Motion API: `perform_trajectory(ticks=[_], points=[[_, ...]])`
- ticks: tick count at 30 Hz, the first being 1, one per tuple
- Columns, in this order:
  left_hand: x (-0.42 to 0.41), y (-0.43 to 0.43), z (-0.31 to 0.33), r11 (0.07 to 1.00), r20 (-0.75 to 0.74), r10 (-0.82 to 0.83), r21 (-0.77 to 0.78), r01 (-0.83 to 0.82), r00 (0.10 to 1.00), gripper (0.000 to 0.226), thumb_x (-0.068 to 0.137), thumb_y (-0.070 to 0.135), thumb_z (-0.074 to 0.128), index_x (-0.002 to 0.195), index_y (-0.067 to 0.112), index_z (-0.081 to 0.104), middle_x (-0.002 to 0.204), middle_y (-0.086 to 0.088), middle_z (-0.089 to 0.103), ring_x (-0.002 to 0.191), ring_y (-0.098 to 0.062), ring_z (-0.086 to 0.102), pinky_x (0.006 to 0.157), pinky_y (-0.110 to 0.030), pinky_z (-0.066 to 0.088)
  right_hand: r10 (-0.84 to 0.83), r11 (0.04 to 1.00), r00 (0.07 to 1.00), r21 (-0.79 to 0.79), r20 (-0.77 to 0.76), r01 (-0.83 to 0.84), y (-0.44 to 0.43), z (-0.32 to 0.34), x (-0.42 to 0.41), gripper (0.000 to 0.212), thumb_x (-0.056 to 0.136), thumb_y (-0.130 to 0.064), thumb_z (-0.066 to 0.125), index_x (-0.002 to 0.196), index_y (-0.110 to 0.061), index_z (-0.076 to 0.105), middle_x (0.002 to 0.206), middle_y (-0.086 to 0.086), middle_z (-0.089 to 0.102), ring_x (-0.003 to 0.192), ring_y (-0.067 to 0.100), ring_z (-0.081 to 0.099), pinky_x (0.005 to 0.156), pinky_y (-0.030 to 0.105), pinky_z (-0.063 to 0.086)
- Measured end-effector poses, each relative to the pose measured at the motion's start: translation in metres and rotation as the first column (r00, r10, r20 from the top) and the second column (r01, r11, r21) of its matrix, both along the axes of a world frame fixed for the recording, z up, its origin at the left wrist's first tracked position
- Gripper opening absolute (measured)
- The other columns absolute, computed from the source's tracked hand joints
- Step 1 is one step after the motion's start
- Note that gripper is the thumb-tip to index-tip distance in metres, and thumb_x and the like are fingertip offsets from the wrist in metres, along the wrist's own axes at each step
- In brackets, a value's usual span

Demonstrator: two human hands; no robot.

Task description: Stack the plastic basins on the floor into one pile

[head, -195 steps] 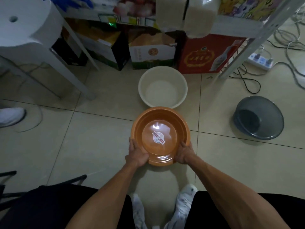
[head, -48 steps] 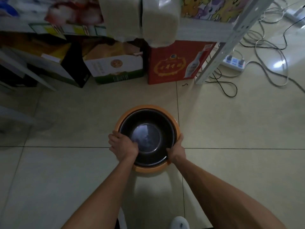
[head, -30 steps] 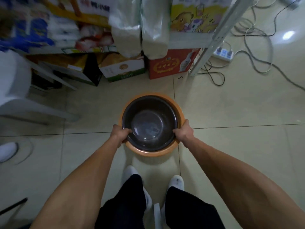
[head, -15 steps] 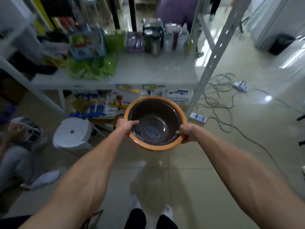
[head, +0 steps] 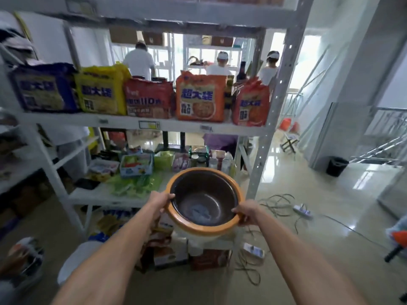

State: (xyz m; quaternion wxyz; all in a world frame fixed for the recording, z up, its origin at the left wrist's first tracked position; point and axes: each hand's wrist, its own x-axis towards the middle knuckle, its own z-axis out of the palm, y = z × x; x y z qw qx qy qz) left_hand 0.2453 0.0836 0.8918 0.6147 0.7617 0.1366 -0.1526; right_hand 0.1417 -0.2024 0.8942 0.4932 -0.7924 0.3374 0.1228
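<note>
I hold a pile of nested plastic basins in the air in front of a shelf. The dark grey basin (head: 203, 200) sits inside the orange basin (head: 206, 228), whose rim rings it. A pale basin wall (head: 193, 235) shows under the orange rim. My left hand (head: 159, 202) grips the rim on the left, thumb over the edge. My right hand (head: 246, 212) grips the rim on the right. The pile tilts slightly toward me.
A white metal shelf unit (head: 267, 128) stands straight ahead with noodle packs (head: 200, 99) and goods on it. Boxes (head: 171, 249) lie under it. Cables and a power strip (head: 302, 209) lie on the tiled floor at right. A white stool (head: 76, 260) is lower left. People stand behind the shelf.
I have lifted the nested basins off the floor to chest height, and my view has risen from the floor to the shelves. Both hands keep their hold on the rim.
</note>
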Motion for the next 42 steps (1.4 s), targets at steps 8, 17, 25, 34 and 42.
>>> perform_trajectory(ticks=[8, 17, 25, 34, 42], points=[[0.083, -0.017, -0.022, 1.000, 0.042, 0.005, 0.003, -0.005, 0.999, 0.014, 0.080, -0.005, 0.074, 0.070, -0.001, 0.065, 0.064, -0.015, 0.064, 0.056, -0.026, 0.060, 0.052, -0.030, 0.048, -0.085, 0.996, 0.988, -0.002, 0.130, 0.086, -0.010, 0.002, 0.059, 0.014, 0.094, -0.009, 0.064, 0.104, -0.001, 0.059, 0.093, 0.022, 0.073, 0.087, 0.036, 0.075, 0.084, 0.052, 0.062], [0.251, -0.034, -0.161, 0.997, -0.119, -0.050, -0.061, 0.042, 0.992, 0.006, 0.072, 0.006, 0.066, 0.071, 0.012, 0.063, 0.073, -0.012, 0.066, 0.083, -0.030, 0.064, 0.085, -0.043, 0.054, -0.254, 0.967, 0.965, -0.009, 0.062, 0.255, -0.039, -0.108, 0.212, 0.021, 0.082, -0.020, 0.072, 0.094, -0.007, 0.060, 0.087, 0.016, 0.072, 0.083, 0.033, 0.074, 0.071, 0.047, 0.064], [0.314, -0.062, -0.197, 0.978, -0.117, -0.095, -0.197, 0.071, 0.989, 0.055, 0.076, -0.028, 0.045, 0.100, 0.014, 0.070, 0.089, -0.008, 0.070, 0.085, -0.028, 0.063, 0.077, -0.039, 0.052, -0.411, 0.908, 0.910, -0.100, -0.044, 0.406, -0.041, -0.180, 0.307, 0.049, 0.081, -0.038, 0.071, 0.121, -0.008, 0.070, 0.116, 0.018, 0.073, 0.111, 0.037, 0.067, 0.091, 0.037, 0.055], [0.341, -0.091, -0.220, 0.982, -0.093, -0.151, -0.125, 0.139, 0.984, 0.059, 0.074, -0.021, 0.045, 0.099, 0.026, 0.069, 0.095, -0.007, 0.074, 0.094, -0.030, 0.068, 0.079, -0.042, 0.055, -0.374, 0.927, 0.924, -0.063, -0.073, 0.370, -0.059, -0.207, 0.335, 0.042, 0.083, -0.015, 0.056, 0.124, -0.015, 0.067, 0.111, 0.014, 0.074, 0.106, 0.037, 0.067, 0.095, 0.041, 0.055], [0.320, -0.093, -0.165, 0.937, -0.081, -0.312, 0.136, 0.320, 0.947, 0.038, 0.073, 0.006, 0.062, 0.108, 0.019, 0.064, 0.097, -0.011, 0.072, 0.091, -0.028, 0.067, 0.073, -0.035, 0.054, -0.001, 0.961, 1.000, -0.277, -0.016, -0.004, -0.042, -0.153, 0.310, 0.051, 0.085, -0.024, 0.054, 0.135, -0.028, 0.045, 0.120, 0.012, 0.067, 0.108, 0.032, 0.064, 0.082, 0.034, 0.047]])
